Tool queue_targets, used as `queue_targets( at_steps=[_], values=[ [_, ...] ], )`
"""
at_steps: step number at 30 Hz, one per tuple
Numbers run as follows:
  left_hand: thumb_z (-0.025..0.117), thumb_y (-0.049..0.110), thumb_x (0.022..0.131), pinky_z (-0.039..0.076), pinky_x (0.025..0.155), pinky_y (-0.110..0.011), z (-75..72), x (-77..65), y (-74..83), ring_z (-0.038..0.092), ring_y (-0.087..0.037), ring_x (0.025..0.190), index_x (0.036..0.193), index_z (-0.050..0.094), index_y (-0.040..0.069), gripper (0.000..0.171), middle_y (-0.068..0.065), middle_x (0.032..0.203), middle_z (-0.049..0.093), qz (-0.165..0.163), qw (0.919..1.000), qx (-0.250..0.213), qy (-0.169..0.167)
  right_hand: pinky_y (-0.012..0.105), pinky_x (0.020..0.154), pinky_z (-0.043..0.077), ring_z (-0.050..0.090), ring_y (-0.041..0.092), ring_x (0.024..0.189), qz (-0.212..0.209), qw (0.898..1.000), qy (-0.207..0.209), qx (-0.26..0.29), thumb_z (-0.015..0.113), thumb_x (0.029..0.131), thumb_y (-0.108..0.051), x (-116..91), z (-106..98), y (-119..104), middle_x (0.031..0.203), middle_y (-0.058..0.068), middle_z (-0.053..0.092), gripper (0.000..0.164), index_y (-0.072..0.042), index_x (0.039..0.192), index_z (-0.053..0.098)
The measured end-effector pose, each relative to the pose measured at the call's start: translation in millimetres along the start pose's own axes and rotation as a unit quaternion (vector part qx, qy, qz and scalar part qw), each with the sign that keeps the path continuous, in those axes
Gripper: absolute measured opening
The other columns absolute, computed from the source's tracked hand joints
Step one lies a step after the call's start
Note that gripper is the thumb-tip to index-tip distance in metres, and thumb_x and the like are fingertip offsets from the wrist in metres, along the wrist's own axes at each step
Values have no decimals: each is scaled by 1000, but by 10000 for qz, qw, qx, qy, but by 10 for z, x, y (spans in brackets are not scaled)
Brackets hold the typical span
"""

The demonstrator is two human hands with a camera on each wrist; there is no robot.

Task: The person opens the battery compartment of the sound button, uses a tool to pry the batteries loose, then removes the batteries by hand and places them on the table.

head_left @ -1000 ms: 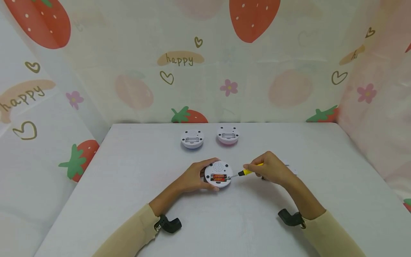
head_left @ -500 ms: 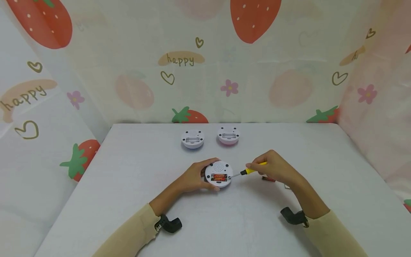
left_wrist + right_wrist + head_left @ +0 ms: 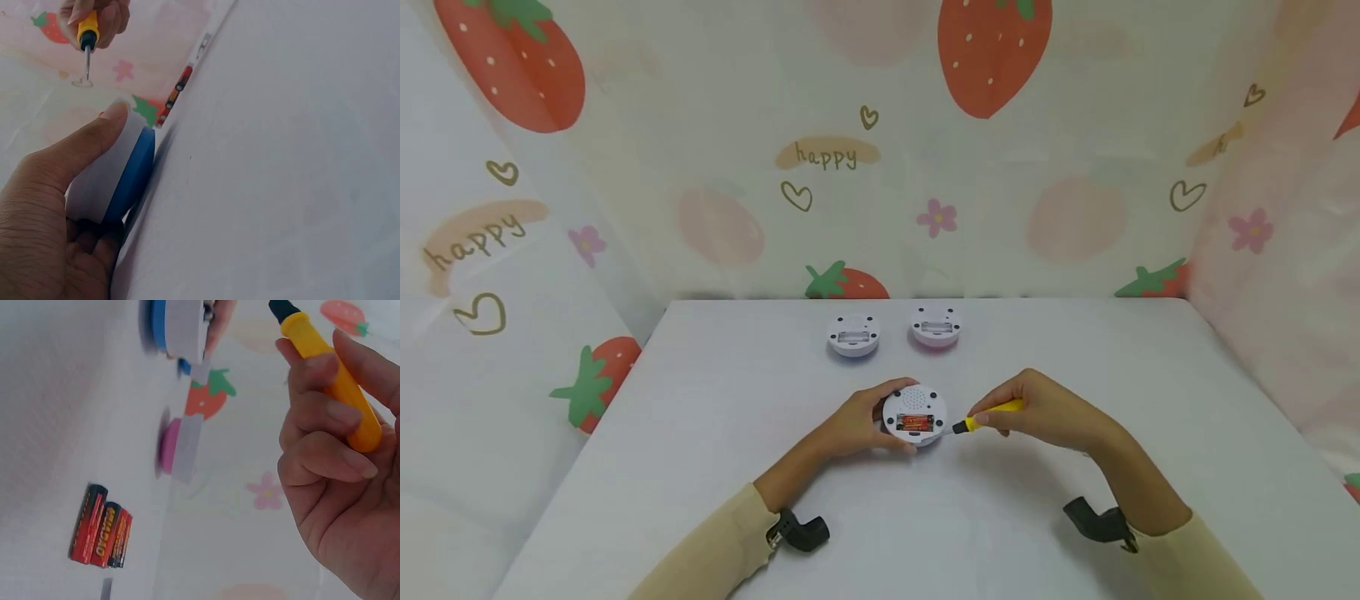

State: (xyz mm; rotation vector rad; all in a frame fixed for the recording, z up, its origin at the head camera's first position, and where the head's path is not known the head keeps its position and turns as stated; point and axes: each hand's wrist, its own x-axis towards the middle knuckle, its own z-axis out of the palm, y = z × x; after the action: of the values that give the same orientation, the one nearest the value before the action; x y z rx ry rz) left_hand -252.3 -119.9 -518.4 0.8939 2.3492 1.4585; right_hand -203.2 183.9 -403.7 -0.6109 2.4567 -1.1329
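My left hand (image 3: 850,423) grips a round white device (image 3: 914,398) by its left side, fingers behind and thumb at the near rim. Its underside faces up, showing a speaker grid, dark feet and two red batteries (image 3: 915,422) in the compartment. The left wrist view shows the device's blue lower part (image 3: 131,178). In my right hand (image 3: 1041,410) I hold a yellow-handled screwdriver (image 3: 350,394), its shaft pointing at the device's lower right edge. A small pale piece (image 3: 82,83) shows at the screwdriver's tip; I cannot tell what it is.
Two similar devices stand upside down at the back, a bluish one (image 3: 853,335) and a pink one (image 3: 936,327), both with bare battery compartments. Several loose red batteries (image 3: 103,528) lie on the white table (image 3: 700,400) to the right. A strawberry-print cloth (image 3: 850,217) hangs behind.
The screwdriver tip has moved from the right end of the battery compartment down to the device's lower right edge. My left hand keeps its grip; the head view has tilted up slightly.
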Motion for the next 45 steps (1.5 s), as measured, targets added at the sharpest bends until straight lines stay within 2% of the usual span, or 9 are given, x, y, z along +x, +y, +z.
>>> queue_targets(
  at_steps=[1,3,7,9,14,22,32,38,45],
  values=[
    [93,30,74,38,116,-35,9,-3,0,49,-14,135,155,42,17,97,3,151,49,-12,10000,7,2,32,67,43,51,21,76,-87,9999,-34,-75,72,95,-23,-27,31,-19,71,2,64,15,-19,107,81],
    [93,30,73,38,116,-35,19,-4,-4,49,-13,135,155,42,19,97,4,151,50,-48,10000,33,29,33,71,45,54,21,80,-133,9997,-94,-172,70,96,-19,-70,103,-53,75,3,68,16,-19,108,81],
    [93,27,74,36,117,-35,11,-19,49,48,-13,137,154,43,19,95,3,151,49,-80,9999,51,51,28,64,45,55,19,73,-155,9997,-30,-185,70,97,-20,-109,267,-105,82,5,71,16,-18,108,81],
    [93,27,74,36,116,-34,10,-18,48,48,-12,136,154,43,20,95,4,151,50,-83,9999,73,57,25,56,39,53,19,72,-94,9999,40,-96,70,97,-22,-108,352,-113,85,6,71,15,-17,107,81],
    [94,28,73,38,115,-32,18,-7,24,50,-9,133,153,44,22,95,6,149,52,-95,9999,77,49,27,62,46,58,19,76,-29,10000,87,23,70,97,-21,-88,534,-93,88,5,71,14,-18,105,81],
    [93,30,74,39,114,-32,20,-2,29,50,-8,134,154,42,22,95,6,149,51,-43,9999,131,22,26,68,51,62,18,76,-215,9995,-246,7,71,96,-13,-63,711,-75,93,-1,73,16,-11,109,79],
    [94,29,73,35,117,-32,5,0,31,45,-8,138,155,42,18,97,5,153,47,-79,9999,142,-7,38,85,55,58,14,81,-63,9907,-414,-1293,79,88,-9,-32,867,-76,85,-10,70,8,-15,93,76],
    [94,28,73,35,117,-33,4,-2,25,45,-8,138,155,42,20,96,5,153,48,-84,9999,135,-9,31,76,51,52,8,75,-186,9770,-283,-2107,82,86,-18,-17,938,-35,84,-16,67,7,-20,91,78],
    [93,29,74,35,117,-34,0,-6,37,46,-8,137,155,43,21,96,5,151,49,-106,9998,139,-4,25,69,47,50,6,70,-324,9736,-256,-2247,84,84,-22,-9,976,-51,79,-18,63,9,-21,91,78]
  ],
)
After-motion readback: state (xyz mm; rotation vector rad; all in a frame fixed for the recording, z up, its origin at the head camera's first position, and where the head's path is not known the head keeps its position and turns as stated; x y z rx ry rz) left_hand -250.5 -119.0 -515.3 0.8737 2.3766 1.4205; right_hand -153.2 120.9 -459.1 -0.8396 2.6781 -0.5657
